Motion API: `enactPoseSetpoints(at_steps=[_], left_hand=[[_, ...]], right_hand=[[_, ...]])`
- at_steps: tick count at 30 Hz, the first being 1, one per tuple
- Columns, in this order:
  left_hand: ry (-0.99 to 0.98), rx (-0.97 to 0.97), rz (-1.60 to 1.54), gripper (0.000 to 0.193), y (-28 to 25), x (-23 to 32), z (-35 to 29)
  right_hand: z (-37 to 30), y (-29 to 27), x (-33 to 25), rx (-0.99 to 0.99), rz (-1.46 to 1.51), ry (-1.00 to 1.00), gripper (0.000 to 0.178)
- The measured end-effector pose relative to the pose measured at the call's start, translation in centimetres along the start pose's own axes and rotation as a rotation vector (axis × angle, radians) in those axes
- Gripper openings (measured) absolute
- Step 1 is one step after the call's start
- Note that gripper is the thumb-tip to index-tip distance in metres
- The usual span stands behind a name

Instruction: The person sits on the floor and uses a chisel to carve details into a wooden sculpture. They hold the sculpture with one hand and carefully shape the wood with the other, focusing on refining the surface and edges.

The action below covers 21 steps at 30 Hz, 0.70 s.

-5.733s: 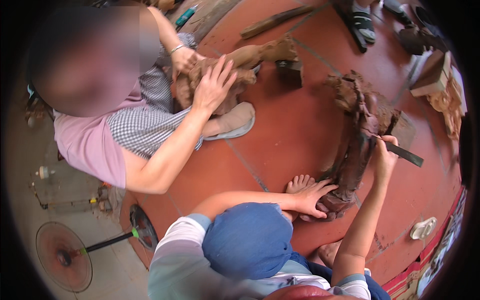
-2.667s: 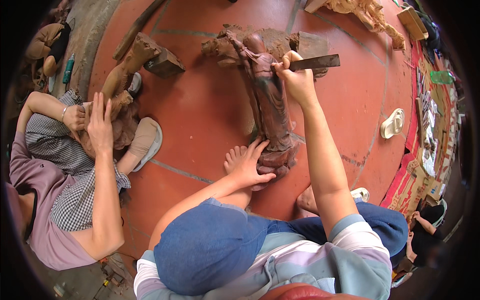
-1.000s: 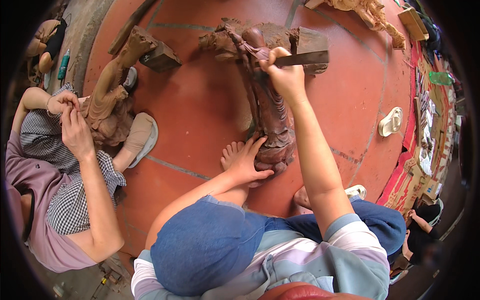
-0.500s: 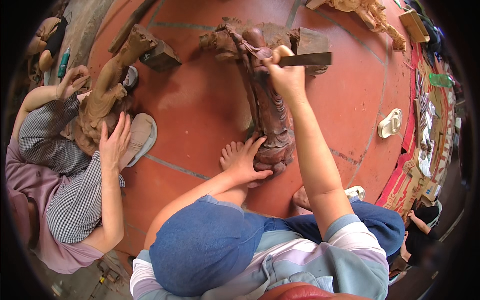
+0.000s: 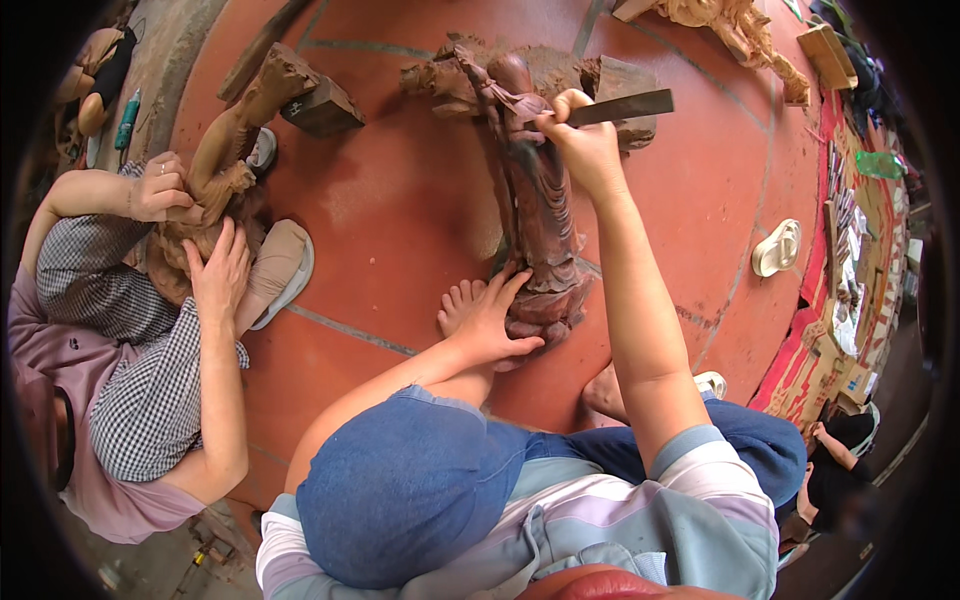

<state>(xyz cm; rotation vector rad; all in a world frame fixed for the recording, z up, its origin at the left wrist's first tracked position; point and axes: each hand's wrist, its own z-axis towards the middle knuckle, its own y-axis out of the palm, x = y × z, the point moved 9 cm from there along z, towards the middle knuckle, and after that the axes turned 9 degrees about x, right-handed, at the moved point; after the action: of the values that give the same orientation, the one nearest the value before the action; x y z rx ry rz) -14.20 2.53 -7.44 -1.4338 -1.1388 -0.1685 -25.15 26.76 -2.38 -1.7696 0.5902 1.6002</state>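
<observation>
A reddish-brown carved wooden statue [image 5: 548, 225] lies on the tiled floor in front of me, its rounded head away from me and its base nearer. My left hand [image 5: 492, 318] grips the base from the left, thumb and fingers spread around its edge. Near the upper end, my right hand [image 5: 585, 140] is closed on a dark flat blade-like tool [image 5: 625, 107], which sticks out to the right. The tool's working end is hidden by my fingers, close against the carving. Rough wood blocks [image 5: 625, 85] lie under or behind the statue's head end.
At left a seated co-worker has both hands on a lighter wood carving [image 5: 215, 190], beside a dark block [image 5: 322, 108]. Another carving [image 5: 735, 35] lies at the far right. A pale sandal [image 5: 777, 248] and several tools [image 5: 848, 215] on a mat are to the right.
My right hand has shifted slightly right, and the tool's free end has tilted up. My left hand stays on the base. The co-worker's raised hand has come down onto the lighter carving.
</observation>
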Motion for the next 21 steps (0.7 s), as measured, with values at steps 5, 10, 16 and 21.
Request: enactPoseSetpoints(at_steps=[5, 10, 16, 21], left_hand=[[-0.010, -0.012, -0.018, 0.107, -0.1, -0.3, -0.3], [0.006, 0.022, -0.036, 0.108, -0.1, -0.3, -0.5], [0.030, 0.069, 0.012, 0.106, -0.1, -0.5, -0.4], [0.080, 0.160, -0.032, 0.107, 0.3, -0.8, -0.7]], right_hand=[[-2.4, 1.7, -4.2, 0.025, -0.239, -0.078, 0.028], [-0.5, -0.2, 0.1, -0.033, 0.222, 0.148, 0.032], [-1.4, 0.3, -1.3, -0.001, -0.014, -0.047, 0.028], [-1.2, -1.8, -0.2, 0.100, 0.216, 0.083, 0.030]])
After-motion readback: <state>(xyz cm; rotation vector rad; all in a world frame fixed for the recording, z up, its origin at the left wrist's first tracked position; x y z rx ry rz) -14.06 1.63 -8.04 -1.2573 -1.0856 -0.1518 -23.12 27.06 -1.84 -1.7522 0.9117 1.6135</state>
